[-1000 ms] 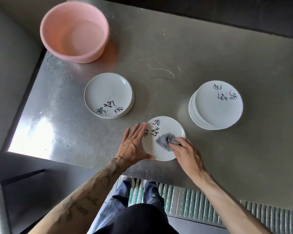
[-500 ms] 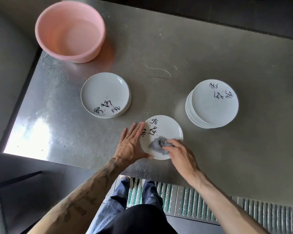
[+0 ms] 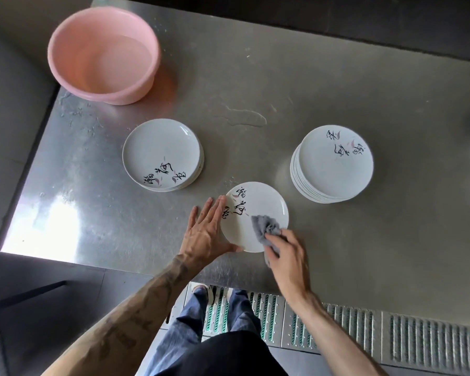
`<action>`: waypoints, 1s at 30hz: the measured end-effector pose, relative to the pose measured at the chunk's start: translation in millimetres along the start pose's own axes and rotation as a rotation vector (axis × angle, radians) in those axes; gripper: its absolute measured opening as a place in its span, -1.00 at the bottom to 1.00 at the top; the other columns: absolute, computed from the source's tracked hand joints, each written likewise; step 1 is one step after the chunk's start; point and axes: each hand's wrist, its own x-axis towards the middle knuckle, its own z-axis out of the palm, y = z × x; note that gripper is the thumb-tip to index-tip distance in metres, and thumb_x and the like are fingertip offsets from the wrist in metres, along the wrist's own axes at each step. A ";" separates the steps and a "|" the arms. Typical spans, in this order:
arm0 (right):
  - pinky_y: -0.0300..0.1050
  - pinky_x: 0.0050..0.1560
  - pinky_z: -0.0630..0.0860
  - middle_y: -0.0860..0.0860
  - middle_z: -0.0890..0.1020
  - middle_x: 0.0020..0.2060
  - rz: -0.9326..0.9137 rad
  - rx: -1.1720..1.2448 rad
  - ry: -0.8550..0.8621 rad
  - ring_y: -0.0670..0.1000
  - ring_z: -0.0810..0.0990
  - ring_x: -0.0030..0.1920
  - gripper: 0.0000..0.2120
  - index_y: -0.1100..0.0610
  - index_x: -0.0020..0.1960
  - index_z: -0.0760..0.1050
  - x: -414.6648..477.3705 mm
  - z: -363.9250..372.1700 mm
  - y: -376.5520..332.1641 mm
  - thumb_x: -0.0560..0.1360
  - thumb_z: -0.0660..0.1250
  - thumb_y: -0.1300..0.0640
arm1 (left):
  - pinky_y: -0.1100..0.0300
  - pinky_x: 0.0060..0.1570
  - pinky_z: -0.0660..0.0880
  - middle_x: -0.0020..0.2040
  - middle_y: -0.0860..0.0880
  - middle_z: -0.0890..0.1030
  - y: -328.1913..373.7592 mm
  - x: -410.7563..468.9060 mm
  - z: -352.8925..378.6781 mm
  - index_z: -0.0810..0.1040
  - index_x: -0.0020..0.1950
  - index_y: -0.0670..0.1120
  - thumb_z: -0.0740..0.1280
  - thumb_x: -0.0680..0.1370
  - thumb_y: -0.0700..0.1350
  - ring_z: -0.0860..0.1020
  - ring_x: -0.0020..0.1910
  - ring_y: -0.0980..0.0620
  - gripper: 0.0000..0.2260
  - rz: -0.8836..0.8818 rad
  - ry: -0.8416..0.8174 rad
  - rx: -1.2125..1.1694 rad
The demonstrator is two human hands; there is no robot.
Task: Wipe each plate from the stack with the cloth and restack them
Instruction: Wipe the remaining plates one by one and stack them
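White plate [image 3: 258, 210] with black brush lettering sits flat near the table's [image 3: 337, 253] front edge, between two plate stacks. Left hand [image 3: 205, 234] lies flat, fingers straight and together against its left rim. Right hand [image 3: 288, 253] pinches a crumpled grey cloth [image 3: 265, 229] on its lower right.

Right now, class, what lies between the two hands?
A single plate: the left hand touches its rim, the right hand holds the cloth on it. Seen in the head view.
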 end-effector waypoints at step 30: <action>-0.12 0.33 0.51 0.03 0.62 0.22 -0.174 0.377 0.331 -0.04 0.60 0.21 -0.66 0.17 0.21 0.68 60.0 -81.9 -72.5 0.49 0.43 0.42 | -0.12 -0.01 0.61 -0.07 -0.15 0.64 88.8 -20.2 -108.8 0.60 0.20 -0.23 0.22 0.71 0.02 0.58 -0.07 0.03 -0.66 0.072 -0.026 -0.963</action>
